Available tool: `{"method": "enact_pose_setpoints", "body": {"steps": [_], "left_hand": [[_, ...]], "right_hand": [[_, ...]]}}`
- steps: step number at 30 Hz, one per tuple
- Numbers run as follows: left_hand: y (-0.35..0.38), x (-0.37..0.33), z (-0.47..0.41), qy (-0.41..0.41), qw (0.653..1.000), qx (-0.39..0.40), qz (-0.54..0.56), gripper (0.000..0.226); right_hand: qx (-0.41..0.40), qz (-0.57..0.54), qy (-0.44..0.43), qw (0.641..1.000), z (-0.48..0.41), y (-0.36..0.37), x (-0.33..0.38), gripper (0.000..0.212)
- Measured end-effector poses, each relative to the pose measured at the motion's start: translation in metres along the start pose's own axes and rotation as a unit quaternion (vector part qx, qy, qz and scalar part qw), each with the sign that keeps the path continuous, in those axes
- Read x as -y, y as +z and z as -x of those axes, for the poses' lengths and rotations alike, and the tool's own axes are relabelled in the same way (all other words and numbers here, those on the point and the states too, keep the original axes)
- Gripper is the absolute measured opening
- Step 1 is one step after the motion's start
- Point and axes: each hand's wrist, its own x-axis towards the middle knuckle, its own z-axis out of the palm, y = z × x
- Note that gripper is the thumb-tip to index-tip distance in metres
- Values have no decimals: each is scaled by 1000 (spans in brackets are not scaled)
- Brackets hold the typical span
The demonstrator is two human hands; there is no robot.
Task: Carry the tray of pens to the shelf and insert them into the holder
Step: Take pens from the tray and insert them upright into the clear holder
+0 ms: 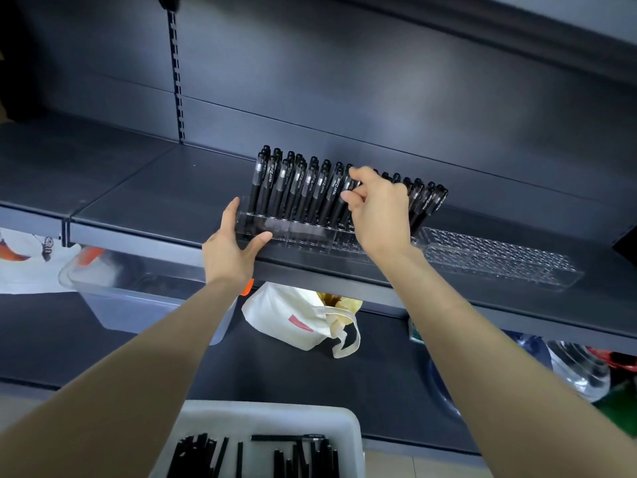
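A clear acrylic pen holder (499, 260) with many round holes lies along the front of the dark shelf (155, 194). Several black pens (296, 188) stand upright in its left half; its right half has bare holes. My left hand (231, 246) grips the holder's left end, thumb along the front wall. My right hand (375, 212) pinches a black pen (348, 196) at the middle of the row, its lower end in the holder. The white tray (269, 419) with several loose black pens (296, 453) sits below, at the bottom of the view.
On the lower shelf stand a clear plastic bin (138, 294), a white cloth bag (296, 319) and, at right, clear wrapped items (579, 370). A slotted upright (176, 74) runs up the back panel. An upper shelf edge (517, 25) overhangs at the top right.
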Motion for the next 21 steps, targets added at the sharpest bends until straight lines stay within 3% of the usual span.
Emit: {"method": "enact_pose_setpoints", "body": {"steps": [9, 15, 21], "left_hand": [[0, 0, 0, 0, 1000, 23, -11, 75], [-5, 10, 3, -2, 999, 49, 11, 89], [-34, 57, 88, 104, 984, 43, -138, 57]], "right_hand": [[-3, -9, 38, 999, 8, -2, 3, 43], [-35, -58, 47, 997, 47, 4, -4, 37], [17, -137, 122, 983, 132, 44, -11, 28]]}}
